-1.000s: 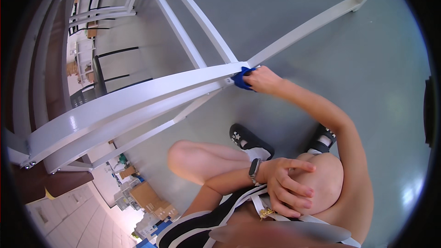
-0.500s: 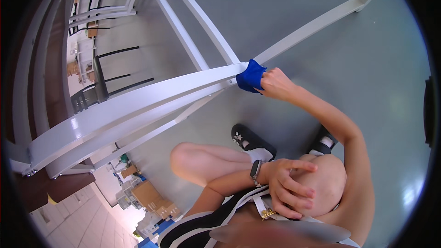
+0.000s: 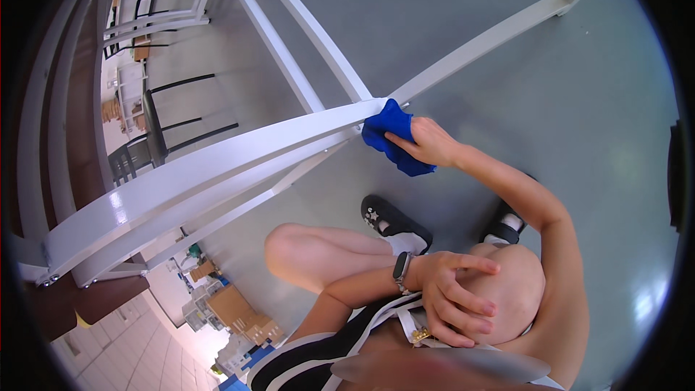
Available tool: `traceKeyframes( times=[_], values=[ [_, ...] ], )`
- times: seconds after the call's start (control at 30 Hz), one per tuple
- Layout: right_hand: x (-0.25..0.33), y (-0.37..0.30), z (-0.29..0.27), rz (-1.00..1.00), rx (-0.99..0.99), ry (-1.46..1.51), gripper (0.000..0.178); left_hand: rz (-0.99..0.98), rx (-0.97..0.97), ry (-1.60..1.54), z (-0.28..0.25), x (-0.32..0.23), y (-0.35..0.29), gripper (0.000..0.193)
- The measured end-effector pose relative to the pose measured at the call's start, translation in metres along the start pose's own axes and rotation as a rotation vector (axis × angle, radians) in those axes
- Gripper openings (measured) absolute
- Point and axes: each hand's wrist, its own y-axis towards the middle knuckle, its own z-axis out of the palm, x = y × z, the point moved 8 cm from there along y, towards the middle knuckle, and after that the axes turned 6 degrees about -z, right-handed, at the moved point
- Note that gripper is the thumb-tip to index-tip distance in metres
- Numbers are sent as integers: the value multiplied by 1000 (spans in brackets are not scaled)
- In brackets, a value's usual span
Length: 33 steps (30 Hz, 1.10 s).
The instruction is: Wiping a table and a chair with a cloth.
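A blue cloth [image 3: 399, 141] is gripped in my right hand [image 3: 433, 143], my thumb lying over it and the other fingers mostly hidden behind. The cloth lies against the end of a white metal frame [image 3: 217, 137], close to where several bars meet. Part of it hangs loose below my thumb. My left hand [image 3: 457, 297], with a watch [image 3: 401, 272] on its wrist, rests on my bent knee [image 3: 517, 282]. Its fingers are apart and slightly curled, with nothing in them.
A white bar [image 3: 485, 47] runs from the joint toward the upper right over the grey floor [image 3: 594, 137]. My black shoe [image 3: 394, 224] stands below the joint. A dark chair [image 3: 156, 127] and cardboard boxes [image 3: 235, 308] appear at the left.
My right hand has shifted slightly down with the cloth, which now hangs lower and more spread out. My thumb now shows on it. My left hand stays on the knee.
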Motion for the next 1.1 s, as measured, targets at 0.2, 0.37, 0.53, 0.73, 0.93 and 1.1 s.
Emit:
traceKeyframes(
  times=[0.2,0.37,0.53,0.73,0.93,1.1],
  values=[
    [21,7,-13,74,61,2,46,4,-3,6,0,-1,0,27],
    [31,6,-8,-82,197,-442,21,10,-9,7,2,-1,1,27],
    [39,11,6,-188,239,-510,6,0,1,23,3,1,1,25],
    [5,9,31,-59,312,-443,10,-8,0,29,-1,1,-1,24],
    [-70,-9,44,224,282,-307,23,1,-22,8,-5,1,-1,26],
    [-118,-25,53,350,364,-333,30,-4,-8,16,-8,2,-3,27]
  ],
)
